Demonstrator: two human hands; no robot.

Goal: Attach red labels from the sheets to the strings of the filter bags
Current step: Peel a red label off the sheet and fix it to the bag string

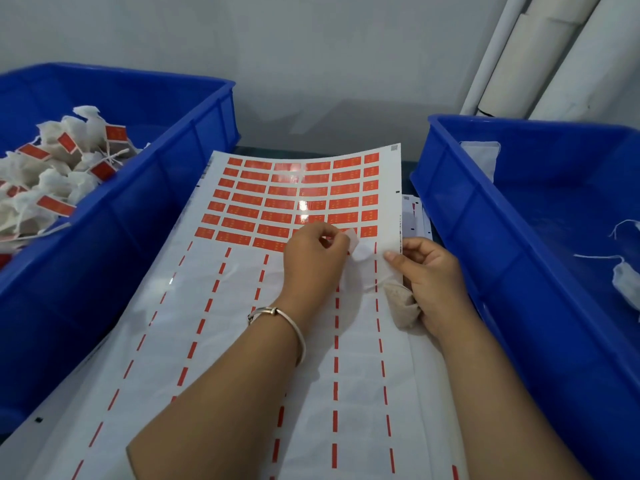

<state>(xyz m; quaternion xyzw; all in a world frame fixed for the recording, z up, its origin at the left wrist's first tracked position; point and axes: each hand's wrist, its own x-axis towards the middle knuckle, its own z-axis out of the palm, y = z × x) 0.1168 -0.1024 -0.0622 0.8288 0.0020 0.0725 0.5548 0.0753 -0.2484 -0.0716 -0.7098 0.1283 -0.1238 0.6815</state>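
A label sheet [301,188] lies between two blue bins, its far half still covered with red labels, its near half stripped to white backing with red dashes. My left hand [311,261] pinches a peeled label [353,242], whose white back faces me, just above the sheet's lowest label row. My right hand [429,282] grips a beige filter bag [403,306] at the sheet's right edge, its thumb pressing on the sheet. The bag's thin string [372,287] runs left toward the label.
The left blue bin [194,133] holds a pile of filter bags with red labels [52,174]. The right blue bin [519,209] holds a few unlabelled bags [623,282]. More sheets [415,216] lie under the top one. White rolls [540,53] lean at the back right.
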